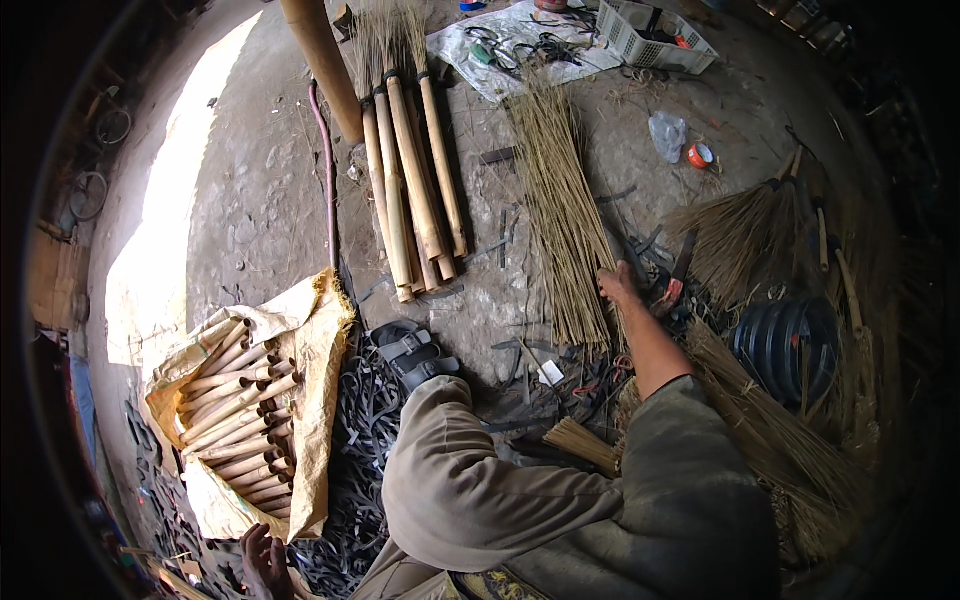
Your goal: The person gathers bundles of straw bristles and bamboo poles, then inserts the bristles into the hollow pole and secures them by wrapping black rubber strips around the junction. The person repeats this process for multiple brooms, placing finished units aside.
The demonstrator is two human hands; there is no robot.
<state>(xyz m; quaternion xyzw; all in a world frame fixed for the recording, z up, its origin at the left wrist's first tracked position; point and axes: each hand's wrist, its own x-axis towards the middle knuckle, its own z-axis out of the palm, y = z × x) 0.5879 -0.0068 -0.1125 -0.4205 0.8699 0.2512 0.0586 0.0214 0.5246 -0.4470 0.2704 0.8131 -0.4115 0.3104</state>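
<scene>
A long bundle of thin, dry broom bristles [560, 215] lies on the floor ahead of me. My right hand [622, 287] is at its right edge, near the lower end, with fingers curled around some of the bristles. Down at the lower left, my left hand [266, 562] has its fingers apart and holds nothing. Just above that hand, short bamboo tubes [235, 400] fill an opened woven sack [318, 440]. Farther off, several brooms with thick bamboo handles [408, 190] lie side by side, their bristles pointing away.
Black rubber strips [350, 470] are heaped between the sack and my leg, beside a sandal [413, 352]. At the right are finished-looking bristle heads [735, 235], a dark ribbed container [785, 350] and a knife-like tool [678, 275]. A bamboo post [325, 70] and white crate [655, 40] stand farther off.
</scene>
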